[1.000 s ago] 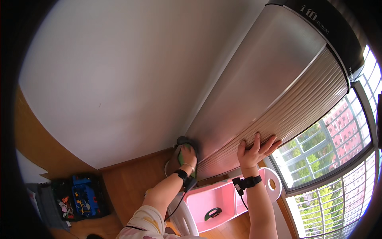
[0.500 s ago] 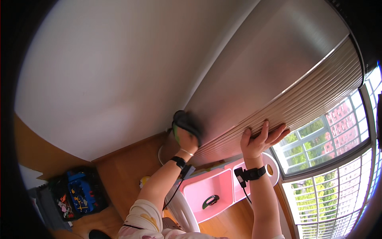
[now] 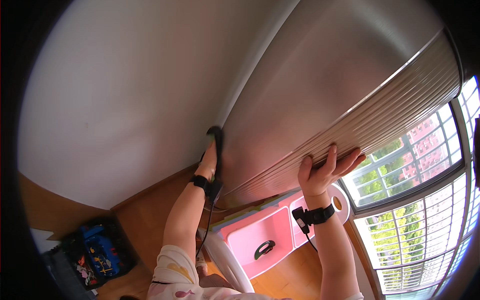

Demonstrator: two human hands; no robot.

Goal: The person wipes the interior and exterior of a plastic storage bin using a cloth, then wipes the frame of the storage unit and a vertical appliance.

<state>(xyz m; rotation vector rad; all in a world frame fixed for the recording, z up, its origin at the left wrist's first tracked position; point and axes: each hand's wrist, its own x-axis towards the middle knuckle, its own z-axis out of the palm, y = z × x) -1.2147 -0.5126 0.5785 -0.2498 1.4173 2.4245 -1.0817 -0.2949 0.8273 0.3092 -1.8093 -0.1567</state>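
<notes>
A tall, rounded metallic cabinet (image 3: 320,85) with a ribbed beige panel (image 3: 395,100) fills the upper right and looks like a floor-standing air conditioner. My left hand (image 3: 210,159) grips a black pad with a green edge (image 3: 218,145), held against the cabinet's left side, close to the white wall (image 3: 115,100). The pad is seen edge-on and partly blurred, and my fingers are partly hidden. My right hand (image 3: 326,172) rests with fingers spread on the lower ribbed panel, holding nothing. Each wrist wears a black strap with a small cabled device.
Below the cabinet stands a pink plastic bin (image 3: 235,240) with compartments, a dark green oval piece (image 3: 264,249) inside. A black tray with a blue container (image 3: 102,250) and small parts sits at lower left on the wooden floor (image 3: 142,220). A barred window (image 3: 410,200) is at right.
My left hand and the pad have moved left and slightly up, from the cabinet's lower front to its side by the wall. My right hand stays at the ribbed panel.
</notes>
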